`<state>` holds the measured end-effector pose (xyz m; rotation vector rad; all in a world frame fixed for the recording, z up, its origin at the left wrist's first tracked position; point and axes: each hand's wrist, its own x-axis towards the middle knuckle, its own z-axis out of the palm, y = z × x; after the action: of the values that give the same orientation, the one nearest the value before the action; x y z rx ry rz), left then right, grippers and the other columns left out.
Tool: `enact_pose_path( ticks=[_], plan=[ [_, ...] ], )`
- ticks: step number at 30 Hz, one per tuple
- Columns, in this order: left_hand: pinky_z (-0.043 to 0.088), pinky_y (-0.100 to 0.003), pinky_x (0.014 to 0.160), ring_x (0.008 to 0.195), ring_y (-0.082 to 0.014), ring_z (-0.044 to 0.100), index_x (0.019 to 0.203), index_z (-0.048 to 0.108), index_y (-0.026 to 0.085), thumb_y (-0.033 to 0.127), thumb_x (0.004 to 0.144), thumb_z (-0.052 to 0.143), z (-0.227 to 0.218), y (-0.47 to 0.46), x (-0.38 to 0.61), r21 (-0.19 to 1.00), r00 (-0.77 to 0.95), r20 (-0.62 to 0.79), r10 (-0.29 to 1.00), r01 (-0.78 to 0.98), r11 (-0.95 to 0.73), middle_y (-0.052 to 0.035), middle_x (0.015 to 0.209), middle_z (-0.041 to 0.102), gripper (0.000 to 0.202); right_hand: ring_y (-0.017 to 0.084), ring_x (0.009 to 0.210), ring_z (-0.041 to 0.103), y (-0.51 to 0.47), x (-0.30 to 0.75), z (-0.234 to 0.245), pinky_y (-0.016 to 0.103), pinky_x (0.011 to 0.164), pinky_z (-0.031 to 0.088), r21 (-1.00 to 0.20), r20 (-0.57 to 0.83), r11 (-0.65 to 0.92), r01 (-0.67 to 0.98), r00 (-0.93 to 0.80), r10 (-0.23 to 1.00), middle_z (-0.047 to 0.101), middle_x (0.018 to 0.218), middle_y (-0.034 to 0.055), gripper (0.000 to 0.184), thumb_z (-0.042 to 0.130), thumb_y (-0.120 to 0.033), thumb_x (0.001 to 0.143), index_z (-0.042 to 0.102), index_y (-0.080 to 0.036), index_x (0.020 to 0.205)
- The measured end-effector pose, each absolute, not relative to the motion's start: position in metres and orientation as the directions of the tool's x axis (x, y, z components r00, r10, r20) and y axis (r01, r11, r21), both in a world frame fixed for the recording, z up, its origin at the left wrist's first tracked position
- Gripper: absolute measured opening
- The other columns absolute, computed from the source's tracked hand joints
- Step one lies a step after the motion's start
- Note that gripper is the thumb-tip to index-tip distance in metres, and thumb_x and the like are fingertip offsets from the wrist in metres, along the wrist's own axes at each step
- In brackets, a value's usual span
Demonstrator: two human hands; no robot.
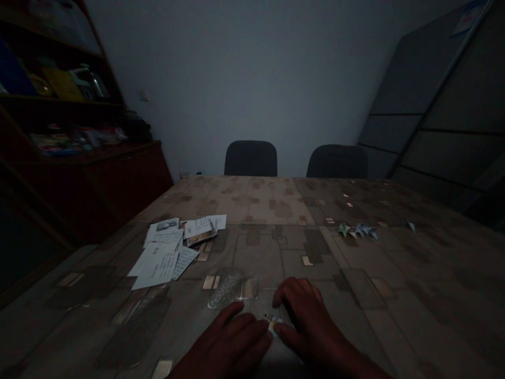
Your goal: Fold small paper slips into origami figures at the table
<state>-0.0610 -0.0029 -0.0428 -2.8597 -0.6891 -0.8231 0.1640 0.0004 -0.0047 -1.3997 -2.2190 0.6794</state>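
A small piece of folded paper (271, 322), pale with yellow and dark print, lies on the table between my hands near the front edge. My left hand (232, 342) rests low over the cloth, its fingertips against the paper's left side and its thumb pointing away. From the right, my right hand (310, 318) curves over, with the thumb pressed at the paper's right edge and the fingers bent above it. Dim light and my fingers hide part of the paper, so its exact shape is unclear.
The patterned cloth covers a wide table (260, 242). Loose printed sheets (161, 258) and a small dark flat item (202, 237) lie at left. Several small folded paper shapes (357, 230) stand at right, another one (410, 225) farther right. Two chairs (251, 158) are behind.
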Motion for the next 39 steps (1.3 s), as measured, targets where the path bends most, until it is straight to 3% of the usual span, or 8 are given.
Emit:
enact_pose_path(
  ticks=[7,14,21,27,31,33,35,39],
  plan=[
    [0.041,-0.039,0.102,0.088,-0.0172,0.066,0.109,0.064,0.022,0.017,0.101,0.045,-0.039,-0.003,-0.052,-0.038,0.761,0.509,0.403,0.488,-0.872,-0.0009,0.101,0.075,0.021,0.022,0.097,0.052,0.004,0.164,-0.003,0.034,0.086,0.034,-0.658,0.106,0.334,0.675,-0.355,0.929,0.060,0.095,0.0004,0.032,0.069,0.001,0.067,0.058,-0.020,0.089],
    [0.047,-0.037,0.098,0.096,-0.0167,0.067,0.116,0.062,0.033,0.018,0.096,0.055,-0.041,-0.001,-0.057,0.094,0.672,0.558,0.487,0.532,-0.841,-0.0003,0.108,0.071,0.026,0.022,0.098,0.053,0.004,0.166,0.003,0.035,0.088,0.033,-0.643,0.091,0.305,0.703,-0.325,0.941,0.062,0.093,0.0011,0.019,0.075,-0.008,0.072,0.066,-0.021,0.085],
    [0.046,-0.034,0.103,0.095,-0.0152,0.070,0.113,0.061,0.031,0.020,0.095,0.057,-0.048,-0.004,-0.056,0.195,0.614,0.509,0.603,0.600,-0.775,0.0021,0.103,0.074,0.022,0.022,0.097,0.053,0.000,0.158,0.004,0.034,0.087,0.033,-0.650,0.012,0.277,0.708,-0.355,0.935,0.062,0.095,0.0019,0.023,0.073,-0.003,0.068,0.063,-0.018,0.082],
    [0.053,-0.030,0.093,0.096,-0.0174,0.071,0.119,0.059,0.028,0.017,0.096,0.047,-0.038,-0.001,-0.067,0.320,0.648,0.601,0.468,0.341,-0.884,-0.0056,0.109,0.075,0.028,0.019,0.086,0.054,0.004,0.162,0.010,0.029,0.078,0.037,-0.772,0.054,0.275,0.572,-0.372,0.926,0.060,0.081,-0.0008,0.019,0.058,0.000,0.074,0.058,-0.019,0.075],
    [0.056,-0.030,0.080,0.093,-0.0224,0.071,0.116,0.064,0.026,0.014,0.083,0.061,-0.018,0.001,-0.067,0.774,0.425,0.318,0.848,0.401,-0.491,-0.0070,0.108,0.075,0.035,0.019,0.087,0.055,0.007,0.169,0.022,0.029,0.078,0.039,-0.810,0.146,0.346,0.473,-0.409,0.901,0.059,0.083,-0.0005,0.018,0.054,-0.003,0.078,0.059,-0.020,0.080],
    [0.054,-0.028,0.074,0.083,-0.0213,0.070,0.112,0.068,0.020,0.015,0.076,0.065,-0.007,0.001,-0.057,0.909,0.372,0.131,0.919,0.325,-0.261,-0.0062,0.097,0.076,0.037,0.019,0.088,0.055,0.006,0.173,0.025,0.030,0.079,0.040,-0.800,0.181,0.399,0.449,-0.454,0.872,0.059,0.085,-0.0001,0.017,0.055,-0.005,0.079,0.061,-0.020,0.082],
    [0.047,-0.022,0.058,0.065,-0.0164,0.064,0.099,0.074,0.015,0.019,0.073,0.068,0.003,0.002,-0.044,0.964,0.382,-0.031,0.924,0.254,-0.073,-0.0034,0.079,0.074,0.028,0.020,0.089,0.054,0.005,0.175,0.027,0.030,0.080,0.040,-0.776,0.212,0.454,0.438,-0.496,0.842,0.059,0.088,0.0004,0.016,0.057,-0.007,0.081,0.062,-0.021,0.085],
    [0.034,-0.020,0.050,0.051,-0.0112,0.053,0.068,0.074,0.011,0.021,0.069,0.070,0.008,0.003,-0.025,0.969,0.375,-0.139,0.916,0.241,0.048,0.0008,0.055,0.063,0.011,0.020,0.091,0.055,0.003,0.176,0.029,0.031,0.080,0.041,-0.751,0.273,0.519,0.408,-0.524,0.807,0.060,0.090,0.0019,0.012,0.055,-0.013,0.086,0.063,-0.022,0.090]
  ],
)
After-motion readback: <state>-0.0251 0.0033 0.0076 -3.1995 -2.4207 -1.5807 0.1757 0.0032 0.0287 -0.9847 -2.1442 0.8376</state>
